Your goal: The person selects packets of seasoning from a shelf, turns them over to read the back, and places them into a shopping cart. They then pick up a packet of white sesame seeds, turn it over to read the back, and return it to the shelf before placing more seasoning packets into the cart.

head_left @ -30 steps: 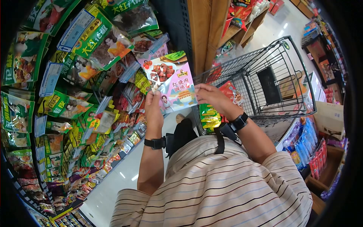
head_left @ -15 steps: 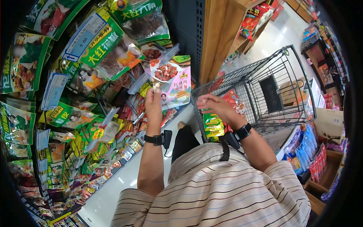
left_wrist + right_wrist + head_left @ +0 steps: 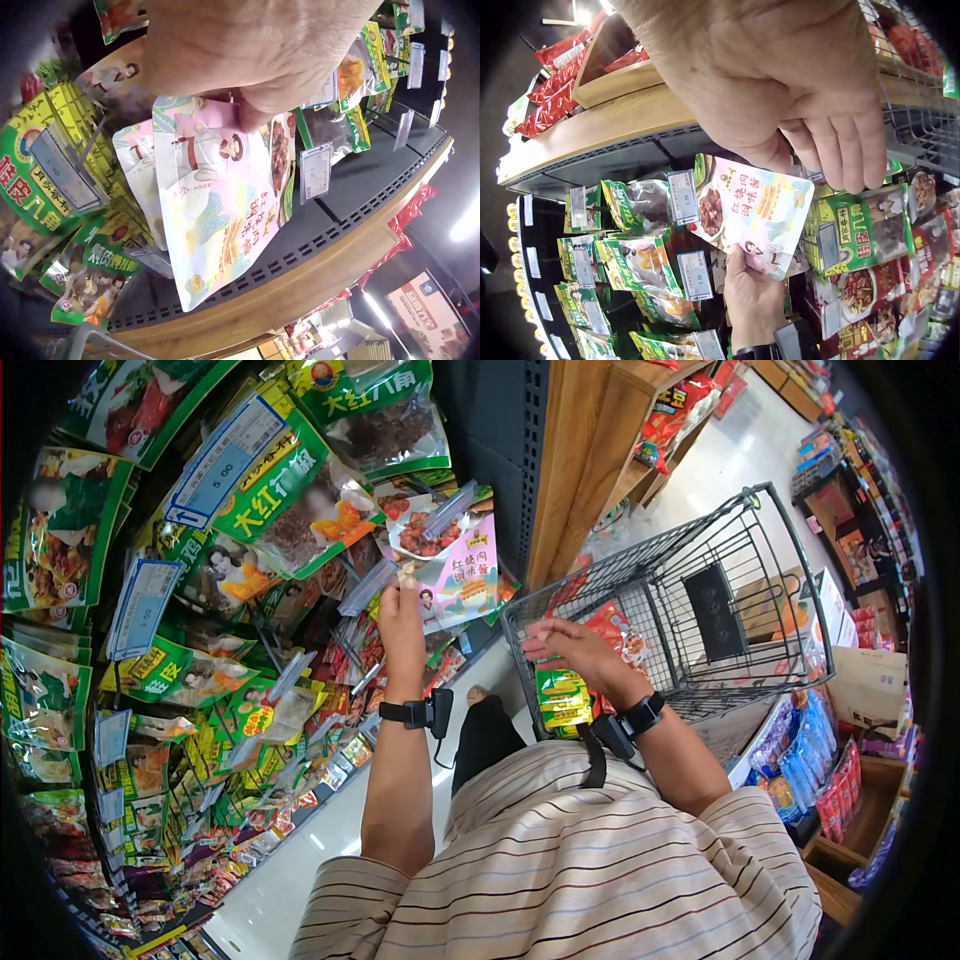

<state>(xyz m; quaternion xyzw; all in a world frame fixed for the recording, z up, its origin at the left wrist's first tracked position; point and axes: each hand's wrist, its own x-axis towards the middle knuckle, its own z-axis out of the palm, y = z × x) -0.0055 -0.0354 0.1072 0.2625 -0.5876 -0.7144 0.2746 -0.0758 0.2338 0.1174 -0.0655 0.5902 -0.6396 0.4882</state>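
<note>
My left hand (image 3: 403, 635) pinches a pink seasoning packet (image 3: 468, 575) by its lower left edge, thumb on the printed front. The packet shows a dish of braised meat and Chinese lettering; it hangs close in front of the hook rack, and a clear price-tag holder (image 3: 452, 508) overlaps its top. Behind it in the left wrist view is a similar pink packet (image 3: 139, 157). My right hand (image 3: 585, 650) is held over the near end of the cart, fingers loosely extended and holding nothing. In the right wrist view its palm (image 3: 772, 90) is above the packet.
Hooks of green and yellow spice bags (image 3: 290, 500) with blue price tags (image 3: 228, 460) fill the left side. A wire shopping cart (image 3: 665, 690) on the right holds green-yellow packets (image 3: 563, 698) and a red bag (image 3: 612, 628). A wooden shelf end (image 3: 570, 470) stands between.
My left hand has carried the pink packet away from my right hand, toward the rack. My right hand, earlier at the packet's right edge, has come away and moved slightly down over the cart.
</note>
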